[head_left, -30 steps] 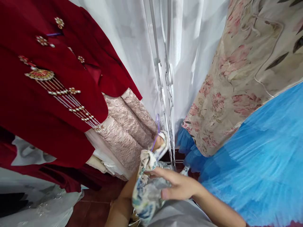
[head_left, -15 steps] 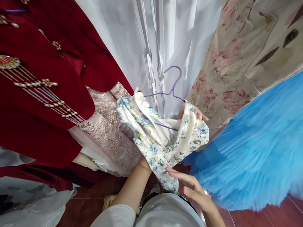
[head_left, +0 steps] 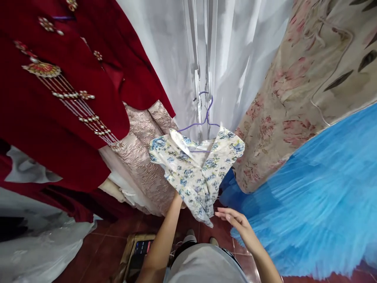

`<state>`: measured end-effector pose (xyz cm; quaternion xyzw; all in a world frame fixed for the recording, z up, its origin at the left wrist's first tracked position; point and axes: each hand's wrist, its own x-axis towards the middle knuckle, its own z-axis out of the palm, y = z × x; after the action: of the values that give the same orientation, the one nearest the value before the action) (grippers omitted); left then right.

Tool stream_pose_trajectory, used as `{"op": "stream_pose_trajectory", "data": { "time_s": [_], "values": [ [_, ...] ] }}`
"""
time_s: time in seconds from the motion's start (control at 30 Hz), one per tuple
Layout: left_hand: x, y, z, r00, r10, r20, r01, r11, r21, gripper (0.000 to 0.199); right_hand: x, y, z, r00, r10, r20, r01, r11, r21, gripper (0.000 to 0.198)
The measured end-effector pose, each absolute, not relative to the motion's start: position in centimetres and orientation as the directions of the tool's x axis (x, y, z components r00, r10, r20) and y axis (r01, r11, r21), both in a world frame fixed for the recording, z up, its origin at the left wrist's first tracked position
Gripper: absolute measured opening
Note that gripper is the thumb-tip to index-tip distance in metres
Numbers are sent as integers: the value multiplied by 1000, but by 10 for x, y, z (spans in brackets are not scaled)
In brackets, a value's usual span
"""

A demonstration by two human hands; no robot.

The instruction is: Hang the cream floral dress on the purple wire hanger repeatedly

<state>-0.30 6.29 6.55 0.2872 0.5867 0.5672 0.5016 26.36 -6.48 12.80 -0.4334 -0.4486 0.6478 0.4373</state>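
Hanging clothes crowd a narrow space over a red tiled floor (head_left: pixel 112 251). At the middle, a small floral garment (head_left: pixel 194 173), white with blue flowers, sits on a purple wire hanger (head_left: pixel 203 120) whose hook stands close against a pale upright rail (head_left: pixel 203 59); whether it is hooked on anything cannot be told. The left hand is hidden behind the cloth, its forearm running up under the garment, so it seems to bear it from below, though its grip cannot be made out. The right hand (head_left: pixel 232 218) is spread loose, fingers relaxed, just beside the garment's lower tip and not touching it. White sheer fabric (head_left: pixel 165 51) hangs behind. To the left are a pink brocade piece (head_left: pixel 144 157) and a red embroidered dress (head_left: pixel 59 98); to the right, a beige rose-print cloth (head_left: pixel 294 98) and a blue tulle skirt (head_left: pixel 318 188). The step in hand looks like settling the garment on its hanger among the others; the next move would call for a firm hold and a clear gap.
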Motion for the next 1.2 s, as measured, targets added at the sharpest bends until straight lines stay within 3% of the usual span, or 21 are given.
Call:
{"op": "stream_pose_trajectory", "data": {
  "time_s": [0.1,0.17,0.3,0.43,0.77,1.07,1.2],
  "values": [
    [-16,40,35,-565,754,-334,-262,220,940,30,261,-29,116,-187,972,-142,-82,-159,-984,47],
    [-14,18,17,-589,724,-358,-270,241,932,28,251,3,108,-165,981,-105,6,-105,-994,48],
    [18,-10,-5,-395,837,-379,-260,294,920,24,215,68,99,22,999,-23,220,-28,-975,46],
    [45,-15,-9,-147,924,-352,-202,321,925,29,186,107,97,249,968,17,422,-92,-902,50],
    [21,-4,4,11,985,-170,-60,171,984,39,159,127,95,333,936,112,274,18,-961,41],
    [28,49,44,9,996,91,25,-91,996,19,151,115,96,493,861,127,377,-80,-923,40],
    [32,50,57,53,986,159,88,-163,983,12,146,115,96,493,859,135,345,-50,-937,35]
  ]
}}
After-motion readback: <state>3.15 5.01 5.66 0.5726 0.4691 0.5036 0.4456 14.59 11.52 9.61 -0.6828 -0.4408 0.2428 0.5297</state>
